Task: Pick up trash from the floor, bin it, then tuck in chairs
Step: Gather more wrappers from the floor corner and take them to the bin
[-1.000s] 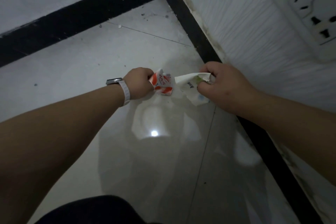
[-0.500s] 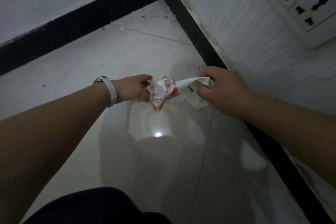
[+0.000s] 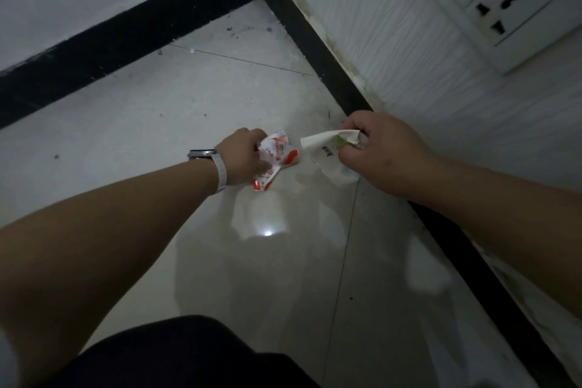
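Both pieces of trash are in the hands, low over the floor [image 3: 151, 123] near the corner of the room. The left hand [image 3: 241, 156] is clenched on a crumpled red wrapper [image 3: 278, 154], which sticks out from the fist to the right and a little downward. The right hand [image 3: 384, 154] pinches a white paper [image 3: 322, 149] by its upper edge, and the paper hangs to the left and below the fingers. So the two pieces point toward each other, near but apart (I cannot tell if the lower tip of the wrapper touches the floor). No bin is in view. I judge that the picking up is done here, and the next move is to rise and carry both pieces to the bin, each in its own hand.
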`<state>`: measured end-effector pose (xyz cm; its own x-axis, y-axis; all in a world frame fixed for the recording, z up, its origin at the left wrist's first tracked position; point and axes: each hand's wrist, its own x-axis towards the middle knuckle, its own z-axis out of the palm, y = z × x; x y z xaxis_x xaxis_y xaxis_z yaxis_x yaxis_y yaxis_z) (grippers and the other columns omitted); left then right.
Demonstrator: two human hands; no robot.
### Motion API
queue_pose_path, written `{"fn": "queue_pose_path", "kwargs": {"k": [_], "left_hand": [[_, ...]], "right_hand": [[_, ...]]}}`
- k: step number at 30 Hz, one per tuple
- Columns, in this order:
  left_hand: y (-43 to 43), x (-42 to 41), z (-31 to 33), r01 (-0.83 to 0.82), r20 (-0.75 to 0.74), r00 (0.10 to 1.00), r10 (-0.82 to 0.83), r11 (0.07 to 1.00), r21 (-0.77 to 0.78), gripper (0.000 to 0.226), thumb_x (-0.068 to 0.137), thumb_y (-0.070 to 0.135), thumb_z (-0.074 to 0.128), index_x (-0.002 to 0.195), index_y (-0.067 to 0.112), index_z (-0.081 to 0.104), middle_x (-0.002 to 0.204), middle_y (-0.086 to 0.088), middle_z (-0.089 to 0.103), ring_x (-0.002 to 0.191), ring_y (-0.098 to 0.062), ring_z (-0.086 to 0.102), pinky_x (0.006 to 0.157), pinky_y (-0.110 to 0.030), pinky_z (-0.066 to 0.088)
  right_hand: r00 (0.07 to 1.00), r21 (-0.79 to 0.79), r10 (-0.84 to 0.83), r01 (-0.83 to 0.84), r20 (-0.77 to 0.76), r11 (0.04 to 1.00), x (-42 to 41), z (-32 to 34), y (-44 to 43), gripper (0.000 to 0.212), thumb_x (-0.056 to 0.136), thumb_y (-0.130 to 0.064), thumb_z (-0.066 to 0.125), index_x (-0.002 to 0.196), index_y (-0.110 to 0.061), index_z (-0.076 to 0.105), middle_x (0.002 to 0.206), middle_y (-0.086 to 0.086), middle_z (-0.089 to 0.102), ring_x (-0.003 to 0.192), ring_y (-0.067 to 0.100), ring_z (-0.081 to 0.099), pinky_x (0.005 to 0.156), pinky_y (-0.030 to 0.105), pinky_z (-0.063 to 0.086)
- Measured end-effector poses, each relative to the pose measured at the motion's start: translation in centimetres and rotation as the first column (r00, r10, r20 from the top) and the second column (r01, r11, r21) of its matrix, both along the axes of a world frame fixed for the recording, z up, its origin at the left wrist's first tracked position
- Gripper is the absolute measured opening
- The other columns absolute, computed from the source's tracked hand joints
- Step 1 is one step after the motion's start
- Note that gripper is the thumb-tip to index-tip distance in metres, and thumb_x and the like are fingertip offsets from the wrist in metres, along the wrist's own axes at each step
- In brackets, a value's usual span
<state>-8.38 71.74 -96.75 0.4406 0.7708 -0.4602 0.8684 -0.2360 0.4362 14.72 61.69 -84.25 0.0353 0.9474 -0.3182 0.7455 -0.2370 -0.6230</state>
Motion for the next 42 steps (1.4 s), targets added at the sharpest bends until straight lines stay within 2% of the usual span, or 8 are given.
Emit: {"fn": "queue_pose_path", "kwargs": {"k": [2, 4, 11, 21, 31, 35, 39, 42], "left_hand": [[-0.3, 0.1, 0.2, 0.004, 0.005, 1.000, -0.004, 1.000, 0.022, 0.019, 0.081, 0.028, 0.071, 0.085, 0.014, 0.061, 0.088, -0.010, 0.054, 0.083, -0.032, 0.057, 0.064, -0.029, 0.034], [-0.7, 0.2, 0.4, -0.032, 0.040, 0.999, 0.032, 0.999, 0.022, 0.025, 0.084, 0.031, 0.066, 0.078, 0.006, 0.063, 0.080, -0.010, 0.056, 0.077, -0.031, 0.056, 0.059, -0.030, 0.029], [-1.2, 0.1, 2.2, -0.240, 0.188, 0.948, 0.255, 0.965, -0.101, 0.005, 0.086, 0.018, 0.071, 0.084, 0.017, 0.066, 0.075, 0.005, 0.061, 0.067, -0.006, 0.053, 0.056, -0.011, 0.037], [0.0, 2.9, 4.3, -0.283, 0.245, 0.925, 0.289, 0.957, -0.061, 0.011, 0.090, 0.025, 0.067, 0.092, 0.014, 0.067, 0.078, 0.006, 0.060, 0.068, -0.005, 0.051, 0.056, -0.018, 0.038], [1.4, 8.0, 0.8, -0.034, 0.027, 0.999, 0.032, 0.996, 0.083, 0.021, 0.080, 0.026, 0.070, 0.092, 0.009, 0.066, 0.104, -0.020, 0.060, 0.099, -0.038, 0.057, 0.079, -0.034, 0.043], [0.7, 7.7, 0.9, -0.145, 0.099, 0.985, 0.140, 0.988, 0.048, 0.010, 0.083, 0.018, 0.065, 0.086, 0.017, 0.055, 0.097, -0.014, 0.060, 0.089, -0.034, 0.059, 0.070, -0.030, 0.038], [0.0, 6.6, 1.6, -0.313, 0.162, 0.932, 0.323, 0.946, -0.084, 0.043, 0.082, 0.023, 0.071, 0.119, 0.017, 0.050, 0.097, -0.008, 0.059, 0.085, -0.025, 0.058, 0.064, -0.028, 0.042], [0.0, 5.2, 2.5, -0.343, 0.198, 0.910, 0.365, 0.929, -0.138, 0.039, 0.080, 0.019, 0.073, 0.117, 0.013, 0.064, 0.094, -0.002, 0.065, 0.087, -0.022, 0.063, 0.070, -0.026, 0.046]], "right_hand": [[1.000, 0.004, -0.006, 0.006, -0.002, 1.000, 0.1, 0.2, 0.0, 0.007, 0.086, -0.024, 0.063, 0.091, -0.019, 0.061, 0.080, -0.001, 0.062, 0.074, 0.018, 0.059, 0.065, 0.037, 0.050], [1.000, 0.010, -0.009, 0.009, -0.003, 1.000, 0.3, 0.3, 0.0, 0.005, 0.086, -0.022, 0.062, 0.088, -0.019, 0.059, 0.078, -0.001, 0.061, 0.073, 0.019, 0.058, 0.062, 0.034, 0.047], [1.000, 0.023, 0.015, -0.015, -0.005, 1.000, 0.5, 0.2, 0.6, 0.007, 0.086, -0.022, 0.061, 0.088, -0.017, 0.058, 0.076, 0.003, 0.060, 0.069, 0.021, 0.057, 0.058, 0.032, 0.044], [1.000, 0.002, 0.021, -0.021, -0.007, 1.000, 1.2, -0.3, 0.3, 0.009, 0.087, -0.026, 0.062, 0.088, -0.019, 0.058, 0.076, 0.000, 0.059, 0.070, 0.019, 0.057, 0.059, 0.032, 0.044], [0.996, -0.025, -0.089, 0.090, 0.016, 0.996, 2.9, 1.1, -1.7, 0.010, 0.085, -0.026, 0.062, 0.090, -0.018, 0.060, 0.083, 0.000, 0.062, 0.077, 0.019, 0.059, 0.070, 0.040, 0.052], [0.995, -0.036, -0.092, 0.093, 0.036, 0.995, 3.1, 1.3, -2.2, 0.009, 0.085, -0.025, 0.062, 0.090, -0.019, 0.060, 0.082, 0.000, 0.062, 0.076, 0.020, 0.060, 0.071, 0.042, 0.053], [0.997, -0.031, -0.074, 0.075, 0.035, 0.997, 2.3, 1.6, -1.8, 0.009, 0.086, -0.024, 0.062, 0.091, -0.018, 0.060, 0.084, 0.001, 0.062, 0.077, 0.020, 0.059, 0.069, 0.040, 0.051], [0.999, -0.007, -0.045, 0.046, 0.026, 0.999, 1.2, 1.7, -1.1, 0.007, 0.086, -0.023, 0.061, 0.089, -0.017, 0.059, 0.081, 0.002, 0.061, 0.074, 0.020, 0.058, 0.065, 0.036, 0.047]]}}
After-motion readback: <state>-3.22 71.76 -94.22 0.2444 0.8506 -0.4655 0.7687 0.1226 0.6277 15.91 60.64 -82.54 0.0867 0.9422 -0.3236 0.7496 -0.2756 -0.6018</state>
